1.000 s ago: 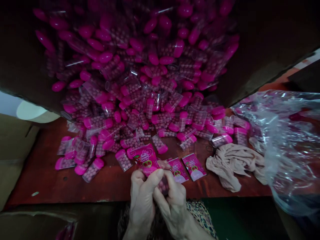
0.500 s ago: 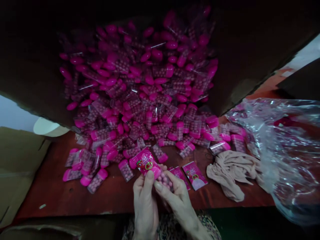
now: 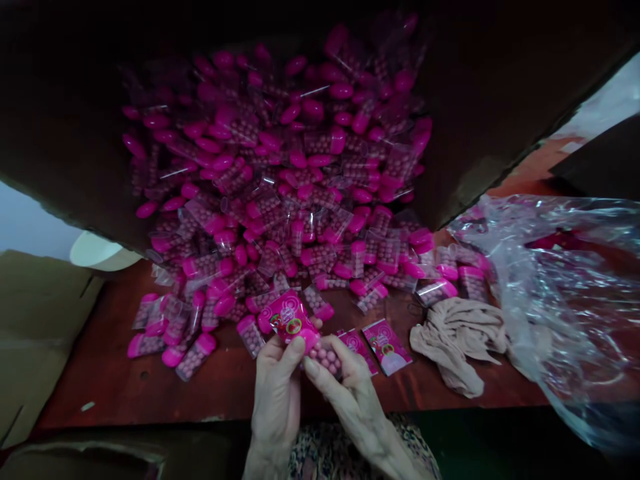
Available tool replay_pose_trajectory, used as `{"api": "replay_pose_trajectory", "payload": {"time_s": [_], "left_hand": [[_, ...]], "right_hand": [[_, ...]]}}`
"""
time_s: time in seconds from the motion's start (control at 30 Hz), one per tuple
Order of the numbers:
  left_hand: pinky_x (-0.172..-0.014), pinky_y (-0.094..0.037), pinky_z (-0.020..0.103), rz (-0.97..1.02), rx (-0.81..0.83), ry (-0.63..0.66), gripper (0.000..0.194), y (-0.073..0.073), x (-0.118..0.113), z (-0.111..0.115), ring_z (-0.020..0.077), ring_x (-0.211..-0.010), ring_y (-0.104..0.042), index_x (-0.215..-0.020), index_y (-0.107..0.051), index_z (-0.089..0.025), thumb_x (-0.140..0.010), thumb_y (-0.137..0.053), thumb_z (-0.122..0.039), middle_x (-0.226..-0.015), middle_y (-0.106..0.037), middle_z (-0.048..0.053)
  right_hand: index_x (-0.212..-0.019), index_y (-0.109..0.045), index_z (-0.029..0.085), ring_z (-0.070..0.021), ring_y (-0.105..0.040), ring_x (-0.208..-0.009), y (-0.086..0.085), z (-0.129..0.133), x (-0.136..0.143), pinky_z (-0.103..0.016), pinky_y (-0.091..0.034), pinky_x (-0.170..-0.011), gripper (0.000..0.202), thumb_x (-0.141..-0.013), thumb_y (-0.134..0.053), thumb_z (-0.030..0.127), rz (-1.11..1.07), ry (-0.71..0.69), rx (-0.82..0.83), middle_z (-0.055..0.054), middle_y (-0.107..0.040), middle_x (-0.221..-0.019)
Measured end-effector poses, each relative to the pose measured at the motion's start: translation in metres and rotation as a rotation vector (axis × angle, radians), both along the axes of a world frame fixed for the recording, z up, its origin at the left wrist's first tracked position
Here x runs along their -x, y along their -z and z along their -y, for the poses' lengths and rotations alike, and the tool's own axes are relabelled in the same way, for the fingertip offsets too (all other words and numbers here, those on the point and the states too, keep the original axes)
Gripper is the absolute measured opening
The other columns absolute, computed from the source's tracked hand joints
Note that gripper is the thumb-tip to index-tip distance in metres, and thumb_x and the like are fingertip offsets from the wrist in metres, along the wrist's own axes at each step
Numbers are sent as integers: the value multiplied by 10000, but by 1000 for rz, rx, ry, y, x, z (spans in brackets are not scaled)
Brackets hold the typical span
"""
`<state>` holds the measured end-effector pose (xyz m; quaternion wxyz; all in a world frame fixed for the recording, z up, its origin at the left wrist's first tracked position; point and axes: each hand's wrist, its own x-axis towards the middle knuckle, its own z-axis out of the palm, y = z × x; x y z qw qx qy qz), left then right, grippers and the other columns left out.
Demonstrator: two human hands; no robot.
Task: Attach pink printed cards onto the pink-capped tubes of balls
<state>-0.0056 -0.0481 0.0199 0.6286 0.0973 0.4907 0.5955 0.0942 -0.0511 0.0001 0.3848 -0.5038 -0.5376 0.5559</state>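
Close to the table's front edge, my left hand [image 3: 277,387] pinches a pink printed label [image 3: 287,315] with its thumb on the lower end. My right hand [image 3: 353,393] grips a clear candy container [image 3: 327,359] full of pale pink balls. The container's pink cap touches the label and lies between both thumbs. My right fingers cover part of the container. Just right of my hands, two more printed labels lie on the table, a front one [image 3: 388,348] and one partly hidden [image 3: 358,348]. A capped container [image 3: 250,335] rests left of the held label.
A large heap of pink-capped containers [image 3: 280,200] spills from a dark box onto the red table [image 3: 120,393]. At right lie a crumpled beige cloth [image 3: 457,343] and a clear plastic bag [image 3: 565,320]. A pale bowl-like piece [image 3: 103,253] and cardboard [image 3: 40,320] are at left.
Both hands have shifted slightly left with the label and container. More of the container's pink balls shows now. The whole view has moved a little.
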Motion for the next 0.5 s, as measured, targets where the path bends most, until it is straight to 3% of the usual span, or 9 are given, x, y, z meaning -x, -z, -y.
{"api": "replay_pose_trajectory", "payload": {"time_s": [0.1,0.27,0.43,0.5], "left_hand": [[-842,-462,349,-27,21,-14,163,0,-1,2,205,-832,-641,-811,-703,-136,-683,-702,-236,-786,-711,78],[-829,-470,359,18,49,41,252,2,-2,6,220,-843,-639,-869,-703,-122,-650,-726,-246,-846,-708,109],[-823,-475,375,3,18,45,247,7,10,5,225,-817,-644,-815,-706,-125,-638,-739,-295,-785,-706,93],[-803,-484,366,-54,-28,2,260,8,16,4,222,-794,-646,-762,-702,-130,-627,-743,-348,-751,-702,84]], "right_hand": [[-861,-568,192,-110,-503,-605,1,4,1,-201,-394,-564,171,-852,-523,357,54,-15,-46,27,-563,-682],[-1042,-544,187,-156,-605,-666,3,7,-1,-237,-453,-615,232,-871,-471,326,176,-29,-142,-35,-655,-800],[-1059,-580,213,-150,-626,-697,-3,1,-2,-226,-491,-627,254,-862,-511,358,150,-109,-60,-10,-674,-823],[-1169,-541,219,-164,-641,-798,-5,0,-2,-234,-515,-674,347,-849,-532,354,94,-70,-66,-25,-679,-959]]}}
